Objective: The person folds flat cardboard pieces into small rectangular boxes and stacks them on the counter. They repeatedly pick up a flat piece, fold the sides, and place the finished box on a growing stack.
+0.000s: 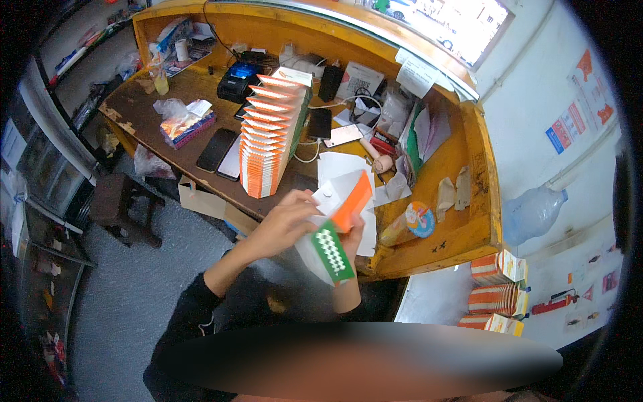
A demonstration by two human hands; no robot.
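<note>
Between my hands is a folding paper food box (343, 209) with orange, green and white panels, partly folded and tilted. My left hand (295, 218) pinches its near-left edge, fingertips by a round slot in a white flap. My right hand (353, 236) grips it from behind on the right, with most of its fingers hidden by the panels. Flat white sheets (335, 163) lie on the desk just beyond and beneath the box. To the left of them stands a tall, leaning stack of nested orange and white boxes (268, 144).
Phones (216, 150) lie left of the stack, near a tissue box (187, 127) and a small black printer (238, 80). Cables, a pink cylinder (383, 163) and a round-lidded cup (420, 219) crowd the right. More box stacks (499, 268) stand at lower right; a stool (124, 204) is left.
</note>
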